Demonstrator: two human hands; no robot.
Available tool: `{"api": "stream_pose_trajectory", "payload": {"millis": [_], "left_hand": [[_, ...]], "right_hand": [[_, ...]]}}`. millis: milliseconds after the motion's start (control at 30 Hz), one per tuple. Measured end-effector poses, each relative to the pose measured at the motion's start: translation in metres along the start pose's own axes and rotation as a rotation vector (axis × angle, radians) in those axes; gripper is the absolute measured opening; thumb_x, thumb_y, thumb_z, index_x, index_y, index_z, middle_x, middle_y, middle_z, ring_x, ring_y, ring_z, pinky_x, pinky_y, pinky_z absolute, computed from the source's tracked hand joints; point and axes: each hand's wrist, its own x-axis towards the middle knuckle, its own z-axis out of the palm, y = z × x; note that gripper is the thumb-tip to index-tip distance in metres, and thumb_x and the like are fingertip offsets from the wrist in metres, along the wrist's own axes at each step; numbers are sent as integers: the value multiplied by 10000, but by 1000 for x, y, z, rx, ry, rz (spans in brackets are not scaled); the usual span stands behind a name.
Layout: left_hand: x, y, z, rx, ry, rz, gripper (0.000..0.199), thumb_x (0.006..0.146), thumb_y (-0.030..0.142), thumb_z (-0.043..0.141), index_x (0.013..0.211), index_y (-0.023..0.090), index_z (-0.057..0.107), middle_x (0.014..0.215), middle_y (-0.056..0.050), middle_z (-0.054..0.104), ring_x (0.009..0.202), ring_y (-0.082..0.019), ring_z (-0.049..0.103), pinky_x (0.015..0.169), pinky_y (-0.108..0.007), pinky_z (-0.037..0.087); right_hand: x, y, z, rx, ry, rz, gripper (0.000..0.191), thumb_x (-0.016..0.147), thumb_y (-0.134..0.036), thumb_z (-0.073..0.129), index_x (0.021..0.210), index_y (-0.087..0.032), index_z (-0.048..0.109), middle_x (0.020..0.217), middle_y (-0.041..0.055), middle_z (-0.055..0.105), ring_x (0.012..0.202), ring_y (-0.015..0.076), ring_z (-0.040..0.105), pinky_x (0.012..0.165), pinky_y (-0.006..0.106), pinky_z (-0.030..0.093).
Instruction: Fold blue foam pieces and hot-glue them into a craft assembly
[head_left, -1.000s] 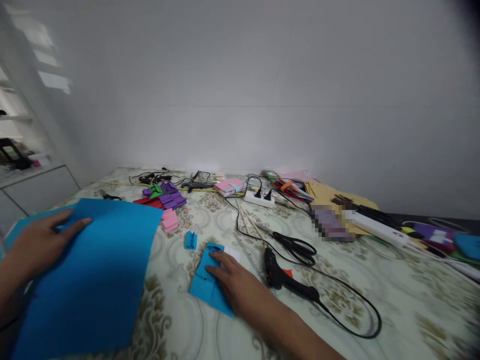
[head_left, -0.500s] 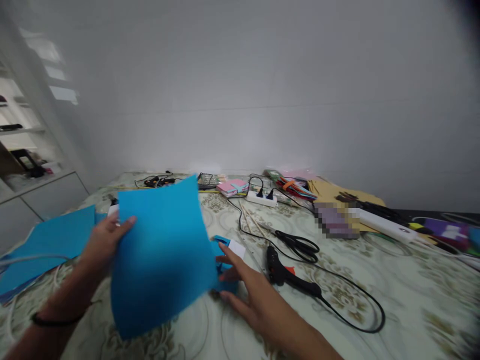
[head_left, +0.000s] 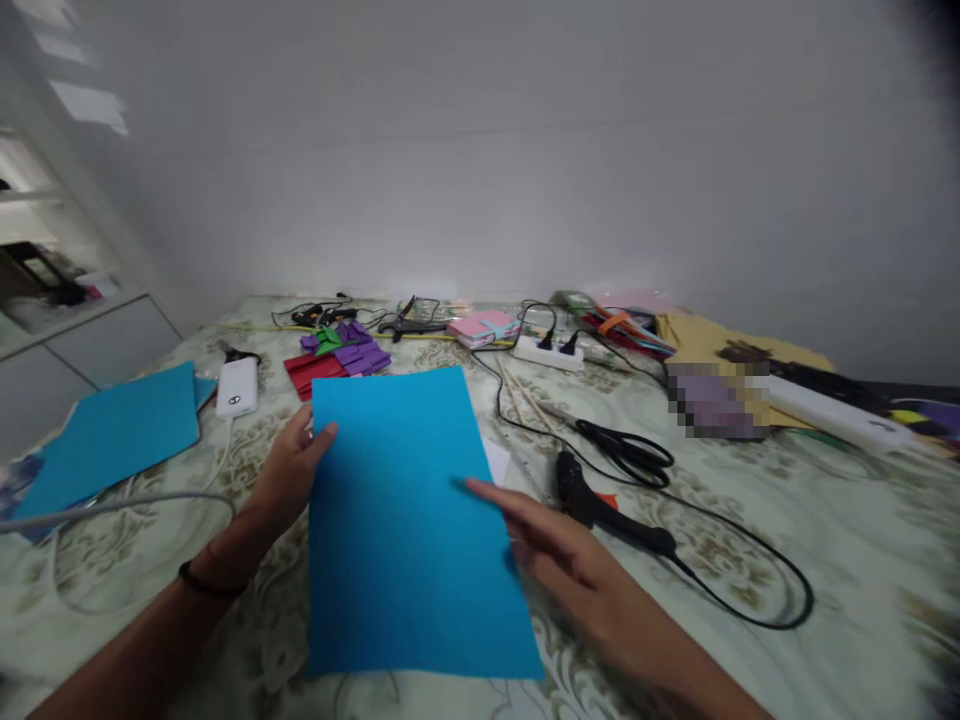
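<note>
A blue sheet fills the middle of the view, just above the patterned tabletop. My left hand pinches its upper left edge, thumb on top. At the right edge is my right hand, its index finger stretched over the sheet and the other fingers slightly curled near the edge; no grip on the sheet shows. A white piece peeks out behind the sheet's right edge. Close to my right hand lie a black glue gun and black-handled scissors.
More blue sheets and a white power bank lie at the left. Red, green and purple folded pieces sit behind the sheet. A power strip, cables, pink packs and yellow paper line the back.
The blue sheet has moved right and straightened, with my left hand still on it. It now covers the small blue pieces near my right hand. The view has shifted, showing the coloured folded pieces.
</note>
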Motion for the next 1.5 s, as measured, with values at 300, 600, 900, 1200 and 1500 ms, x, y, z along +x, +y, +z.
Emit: {"api": "stream_pose_trajectory", "payload": {"millis": [300, 600, 900, 1200, 1500], "left_hand": [[-15, 8, 7, 5, 127, 66, 291, 802, 430, 728, 959, 205, 630, 604, 83, 493, 481, -94, 382, 445, -203, 291], [-17, 3, 8, -64, 9, 63, 315, 853, 453, 730, 1014, 200, 635, 803, 14, 674, 616, -132, 585, 552, -215, 483], [-22, 7, 11, -126, -58, 5, 533, 830, 489, 772, 1252, 206, 612, 824, -5, 746, 579, -151, 625, 571, -250, 530], [-18, 10, 9, -150, -8, -82, 465, 842, 462, 723, 1239, 254, 599, 1035, -44, 792, 747, -242, 733, 622, -324, 595], [-22, 2, 10, -265, -107, -120, 723, 697, 476, 928, 1308, 199, 660, 1244, -129, 782, 1026, -326, 764, 815, -390, 664]], "right_hand": [[-9, 15, -9, -175, -3, -20, 336, 967, -424, 649, 1277, -438, 778, 1470, 82, 670, 1387, 387, 608, 725, 366, 712], [4, -7, 0, -31, -121, -63, 335, 979, -460, 697, 1302, -406, 765, 1541, 54, 610, 1318, 314, 675, 1014, 462, 642], [9, -12, -2, -132, -159, -97, 362, 954, -290, 745, 1307, -372, 762, 1507, 42, 633, 1380, 286, 623, 1109, 459, 575], [7, -12, 2, 51, -157, -163, 262, 924, -358, 788, 1184, -356, 822, 1414, 35, 705, 1255, 249, 702, 1063, 412, 584], [13, -17, -18, 187, -43, -142, 426, 867, -672, 739, 928, -274, 877, 864, 52, 814, 781, 208, 739, 706, 313, 582]]}}
